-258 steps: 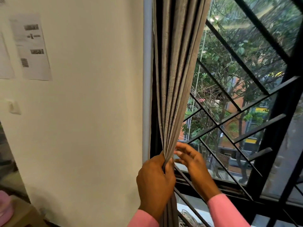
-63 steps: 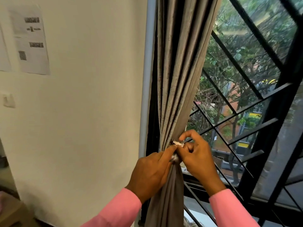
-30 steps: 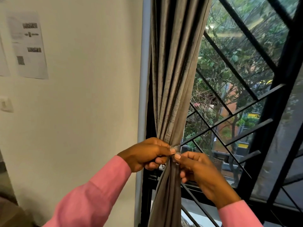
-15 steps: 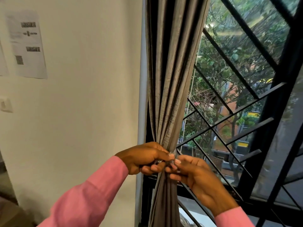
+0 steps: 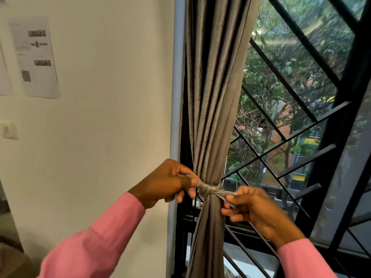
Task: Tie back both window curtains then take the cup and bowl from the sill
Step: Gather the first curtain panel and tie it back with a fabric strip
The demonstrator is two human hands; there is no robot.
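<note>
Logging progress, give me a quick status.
Left hand and right hand each pinch a tie end, pulled apart. Curtain cinched. Cup, bowl not in view.

The curtain [image 5: 210,97] was grey woven cloth with a slight sheen and a fine, slubbed texture along its folds. The tie [image 5: 209,190] around it was a strip of similar grey cloth. The grille [image 5: 297,149] was black-painted metal, smooth and semi-matt. The wall [image 5: 112,97] was painted cream, matt and even. The sheet [image 5: 35,57] on it was white printed paper. The sleeves [image 5: 96,243] were pink matt cloth. The switch [image 5: 10,131] looked like white plastic.
</note>
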